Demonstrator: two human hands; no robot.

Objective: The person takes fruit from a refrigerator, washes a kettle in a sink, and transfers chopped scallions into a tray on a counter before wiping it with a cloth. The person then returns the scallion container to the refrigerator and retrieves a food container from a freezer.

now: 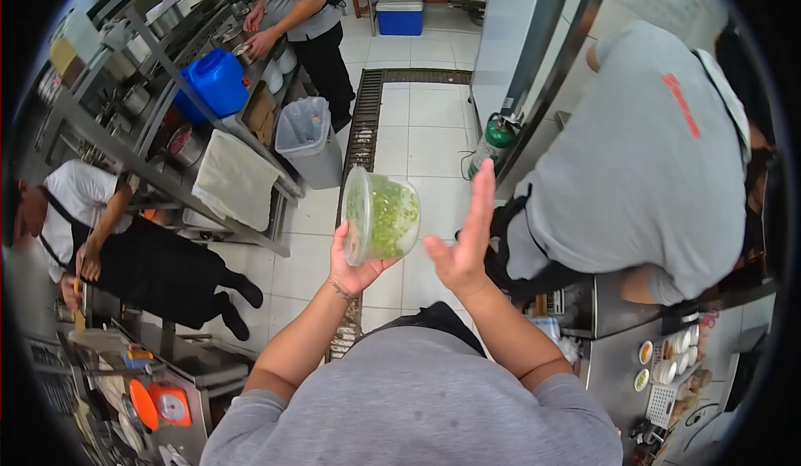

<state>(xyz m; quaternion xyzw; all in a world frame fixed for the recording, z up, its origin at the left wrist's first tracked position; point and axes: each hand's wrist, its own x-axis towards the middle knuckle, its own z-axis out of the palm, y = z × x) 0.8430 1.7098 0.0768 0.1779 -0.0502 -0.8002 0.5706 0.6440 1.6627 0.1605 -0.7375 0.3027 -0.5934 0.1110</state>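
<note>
My left hand (355,272) grips a clear plastic tub (389,220) from below and behind, in front of my body. Tipped on its side, the tub has its round lid end toward the left. Chopped green bits, perhaps herbs or scallions, show through its wall. To the right of the tub, my right hand (465,245) is raised with fingers stretched and thumb apart. It holds nothing, and a gap separates it from the tub.
Beyond my hands stand a grey trash bin (310,142) and a green gas cylinder (494,141). A floor drain grate (365,124) runs ahead. One person (651,166) leans close on the right; others work at the left beside metal shelving (150,65).
</note>
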